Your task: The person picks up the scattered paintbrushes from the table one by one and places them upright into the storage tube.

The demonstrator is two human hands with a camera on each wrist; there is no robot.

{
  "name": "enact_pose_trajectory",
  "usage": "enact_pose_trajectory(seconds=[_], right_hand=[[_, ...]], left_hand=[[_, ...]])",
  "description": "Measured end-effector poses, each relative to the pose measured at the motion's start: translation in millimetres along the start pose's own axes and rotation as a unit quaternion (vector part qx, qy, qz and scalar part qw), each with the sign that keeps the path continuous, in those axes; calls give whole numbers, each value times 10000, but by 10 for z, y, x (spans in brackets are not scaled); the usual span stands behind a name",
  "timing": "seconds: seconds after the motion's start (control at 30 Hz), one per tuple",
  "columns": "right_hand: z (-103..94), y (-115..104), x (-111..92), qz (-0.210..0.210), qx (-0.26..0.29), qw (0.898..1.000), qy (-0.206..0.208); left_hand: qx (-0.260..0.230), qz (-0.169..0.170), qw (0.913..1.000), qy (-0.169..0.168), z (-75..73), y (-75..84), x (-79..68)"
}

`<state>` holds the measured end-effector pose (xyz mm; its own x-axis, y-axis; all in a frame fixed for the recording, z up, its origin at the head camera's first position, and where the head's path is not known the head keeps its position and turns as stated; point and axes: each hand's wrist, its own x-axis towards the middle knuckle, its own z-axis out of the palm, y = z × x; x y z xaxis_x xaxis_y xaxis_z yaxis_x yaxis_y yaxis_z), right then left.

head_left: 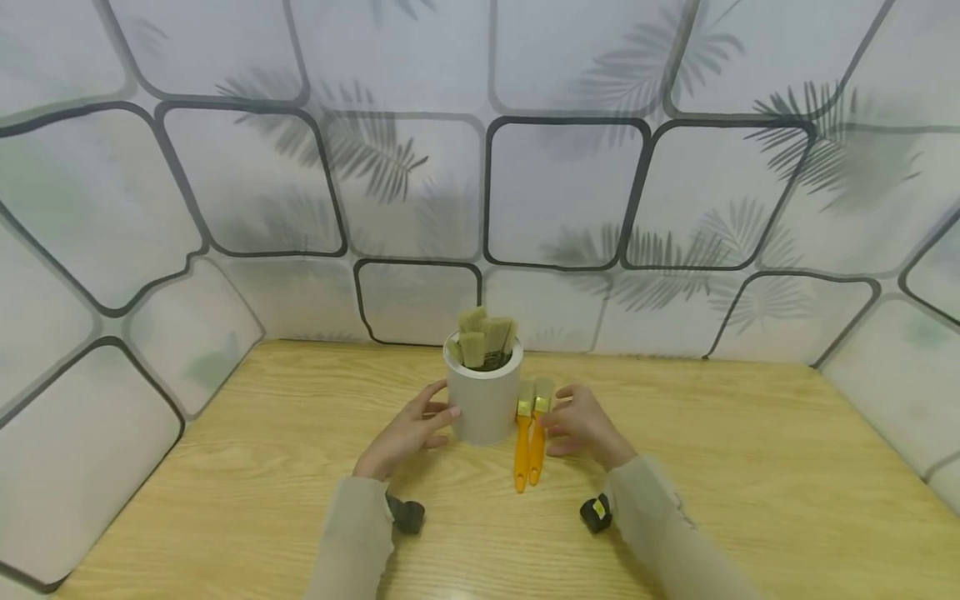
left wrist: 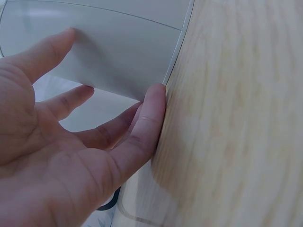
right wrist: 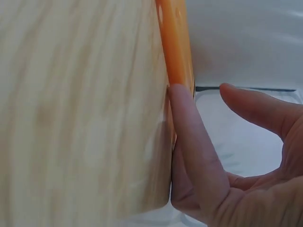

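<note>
A white cylindrical cup (head_left: 483,408) stands upright on the table, with several paintbrushes (head_left: 486,335) in it, bristles up. My left hand (head_left: 411,429) is at the cup's left side, fingers spread and gently bent, fingertips right at its wall near the base in the left wrist view. Two paintbrushes with orange handles (head_left: 528,446) lie side by side just right of the cup, bristles pointing to the back. My right hand (head_left: 583,427) rests beside the right one. In the right wrist view a fingertip (right wrist: 182,94) meets an orange handle (right wrist: 176,42), with the thumb apart from it.
The wooden table (head_left: 247,467) runs back to a wall covering (head_left: 566,196) with dark outlined panels and leaf prints, which also closes in the left and right sides. A small black device (head_left: 406,515) sits at the left wrist, another black device (head_left: 596,513) at the right wrist.
</note>
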<state>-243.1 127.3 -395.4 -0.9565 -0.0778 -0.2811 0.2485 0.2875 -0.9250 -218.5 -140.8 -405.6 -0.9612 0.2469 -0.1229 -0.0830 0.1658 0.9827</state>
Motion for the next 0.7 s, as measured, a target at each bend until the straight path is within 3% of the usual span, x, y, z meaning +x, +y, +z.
enact_pose_trajectory(seconds=[0.33, 0.53, 0.7], right_hand=[[110, -20, 33, -41, -638, 9979, 110], [148, -65, 35, -477, -1537, 9866, 251], [125, -87, 9, -482, -1830, 9818, 171]], left_hand=[[39, -22, 10000, 1, 7, 12, -10], [2, 0, 10000, -10, -1, 15, 8], [11, -21, 10000, 2, 3, 9, 12]])
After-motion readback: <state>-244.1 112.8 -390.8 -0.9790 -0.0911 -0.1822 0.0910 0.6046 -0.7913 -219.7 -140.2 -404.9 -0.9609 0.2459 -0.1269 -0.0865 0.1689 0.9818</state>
